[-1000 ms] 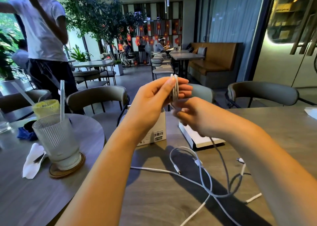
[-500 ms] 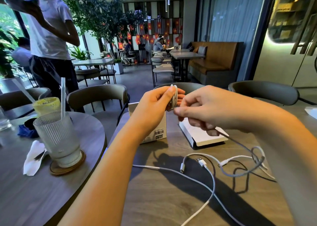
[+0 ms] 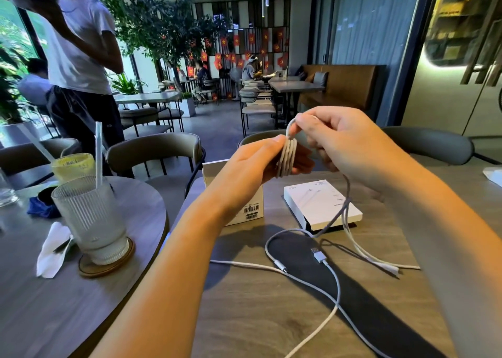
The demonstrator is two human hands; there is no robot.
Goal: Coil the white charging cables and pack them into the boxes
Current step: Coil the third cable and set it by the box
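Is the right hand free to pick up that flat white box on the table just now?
Probably not yet. The right hand is pinching the cable above the coil held in the left hand. The flat white box lies just below, unobstructed, so letting go would free it.

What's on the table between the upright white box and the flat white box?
Bare wood-grain tabletop separates upright white box and flat white box, seen from the head camera.

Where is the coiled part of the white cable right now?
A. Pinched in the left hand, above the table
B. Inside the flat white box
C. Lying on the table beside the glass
A: the left hand pinches the coil in the air, while the right hand brings the next loop over it.
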